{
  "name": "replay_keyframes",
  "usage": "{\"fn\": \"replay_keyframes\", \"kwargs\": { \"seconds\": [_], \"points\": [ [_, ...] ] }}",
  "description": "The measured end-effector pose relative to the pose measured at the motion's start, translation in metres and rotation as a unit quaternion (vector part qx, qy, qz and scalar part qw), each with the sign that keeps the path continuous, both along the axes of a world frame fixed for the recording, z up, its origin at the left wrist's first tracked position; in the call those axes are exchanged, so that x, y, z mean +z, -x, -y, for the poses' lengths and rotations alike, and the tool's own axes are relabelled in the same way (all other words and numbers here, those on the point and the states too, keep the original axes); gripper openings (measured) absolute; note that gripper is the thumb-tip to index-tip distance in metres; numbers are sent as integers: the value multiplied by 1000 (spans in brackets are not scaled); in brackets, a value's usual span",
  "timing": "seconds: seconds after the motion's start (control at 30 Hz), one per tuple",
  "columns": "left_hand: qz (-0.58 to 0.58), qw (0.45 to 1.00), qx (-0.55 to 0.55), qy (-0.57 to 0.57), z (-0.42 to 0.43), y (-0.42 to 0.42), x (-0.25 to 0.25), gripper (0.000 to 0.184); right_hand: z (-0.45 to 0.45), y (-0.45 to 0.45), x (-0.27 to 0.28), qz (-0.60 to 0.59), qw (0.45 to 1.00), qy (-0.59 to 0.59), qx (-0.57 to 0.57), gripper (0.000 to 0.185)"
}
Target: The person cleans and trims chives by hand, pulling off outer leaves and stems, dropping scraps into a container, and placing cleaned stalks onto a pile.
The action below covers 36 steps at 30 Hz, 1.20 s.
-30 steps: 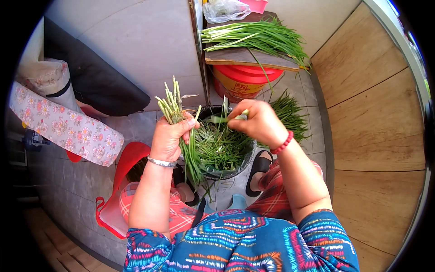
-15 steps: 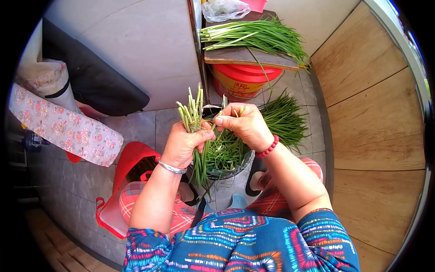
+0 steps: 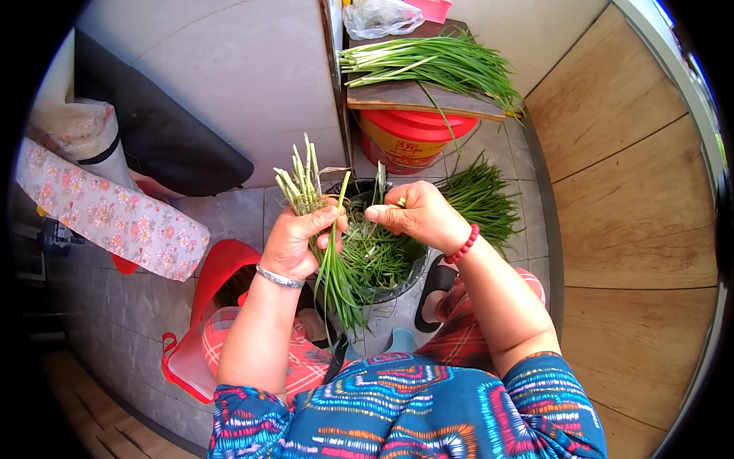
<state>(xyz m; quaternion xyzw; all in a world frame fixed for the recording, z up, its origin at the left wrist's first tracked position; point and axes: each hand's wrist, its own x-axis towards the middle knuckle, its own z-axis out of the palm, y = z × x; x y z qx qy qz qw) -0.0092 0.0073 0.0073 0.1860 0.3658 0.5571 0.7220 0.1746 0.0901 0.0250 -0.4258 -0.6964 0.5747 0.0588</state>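
My left hand (image 3: 297, 239) is wrapped round a bunch of green stalks (image 3: 335, 281), pale cut ends up and leaves hanging down. One stalk stands a little apart between its thumb and fingers. My right hand (image 3: 419, 218), with a red bead bracelet, is pinched closed to the right, with a small bit of green stalk showing at its curled fingers. The two hands are apart. Beneath them is a dark bin (image 3: 417, 279) lined with plastic, holding loose green leaves and scraps (image 3: 382, 256).
Behind, a wooden board (image 3: 405, 96) bears a pile of green stalks (image 3: 428, 63) and a clear plastic bag (image 3: 380, 18), above a red-lidded bucket (image 3: 405, 141). More greens (image 3: 485, 203) lie on the floor at right. A red bag (image 3: 200, 336) is at left.
Over the last half second my hands have moved apart, the right one rightward and the left one slightly left. A single stalk now stands out from the bunch in my left hand.
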Motion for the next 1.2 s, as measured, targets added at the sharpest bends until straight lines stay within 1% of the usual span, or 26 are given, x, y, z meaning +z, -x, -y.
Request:
{"fn": "replay_keyframes", "kwargs": {
  "seconds": [0.03, 0.07, 0.13, 0.17, 0.23, 0.27, 0.3, 0.33, 0.37, 0.4, 0.43, 0.5, 0.57, 0.63, 0.7, 0.77, 0.83, 0.87, 0.9, 0.97, 1.0, 1.03, 1.1, 1.13, 1.17, 1.2],
  "points": [
    [5, 1000, 4, 3, 0, 0, 0, 14, 1, 1, -1, 0, 1000, 0, 0, 15],
    [-6, 1000, 5, 5, 0, -1, 0, 14, 4, 3, -3, -100, 994, -20, -33, 15],
    [-28, 1000, -3, 2, 0, -5, -3, 14, 9, 11, -4, -301, 949, -36, -84, 13],
    [-51, 999, -11, -1, 0, -7, -5, 14, 11, 13, -1, -300, 949, -36, -83, 13],
    [-54, 998, -21, 0, 1, -13, -4, 15, 16, 15, 12, -295, 945, 124, -75, 11],
    [-67, 997, -21, 10, 1, -16, 0, 17, 20, 16, 16, -288, 946, 133, -74, 18],
    [-79, 996, -21, 21, 1, -17, 2, 18, 18, 14, 14, -288, 945, 134, -75, 18],
    [-36, 999, -29, 14, 1, -16, 1, 19, 14, 12, 8, -270, 951, 109, -106, 23],
    [-35, 999, -28, 15, 1, -15, -1, 19, 9, 9, 1, -251, 955, 85, -136, 29],
    [-51, 998, -21, 7, 0, -14, -2, 19, 4, 8, -3, -275, 953, 32, -120, 30],
    [-66, 998, -13, 0, -1, -13, -2, 19, 2, 5, -3, -331, 932, 82, -125, 28],
    [-71, 997, -5, 4, 0, -16, -2, 21, 3, 3, 1, -328, 932, 96, -124, 25],
    [-114, 993, 7, -11, 0, -20, -4, 24, 13, 10, 9, -232, 963, 50, -126, 17],
    [-131, 991, -18, -14, -1, -23, -6, 27, 22, 19, -3, -183, 981, -28, -61, 26],
    [-203, 975, -45, -74, -1, -30, -1, 33, 30, 23, -7, -172, 975, -135, -34, 29],
    [-211, 973, -46, -84, -1, -31, -2, 38, 30, 26, -11, -180, 976, -118, -31, 25],
    [-227, 967, -46, -103, -2, -31, -4, 48, 28, 25, -10, -246, 966, -50, -69, 19],
    [-234, 964, -40, -124, -2, -28, -8, 48, 24, 22, -4, -206, 974, -76, -59, 16],
    [-234, 963, -40, -125, -1, -26, -5, 48, 21, 24, -11, -256, 963, 6, -85, 15],
    [-155, 981, -98, -69, -1, -24, 4, 46, 17, 19, -15, -281, 940, 165, -95, 14],
    [-154, 978, -121, -71, -1, -23, 5, 38, 17, 20, -13, -315, 925, 184, -109, 11],
    [-154, 978, -121, -71, -1, -21, 4, 38, 17, 20, -8, -315, 925, 184, -108, 11],
    [-99, 990, -100, -32, -1, -19, 0, 30, 15, 17, 6, -237, 960, 88, -119, 11],
    [-69, 993, -89, -23, -1, -19, 2, 26, 11, 16, -2, -247, 957, 90, -120, 13],
    [-69, 993, -89, -23, -1, -18, 2, 26, 6, 13, -3, -186, 974, 68, -112, 12],
    [-66, 996, -62, -15, 0, -16, 0, 24, 4, 12, -4, -168, 979, 49, -108, 12]
  ]
}}
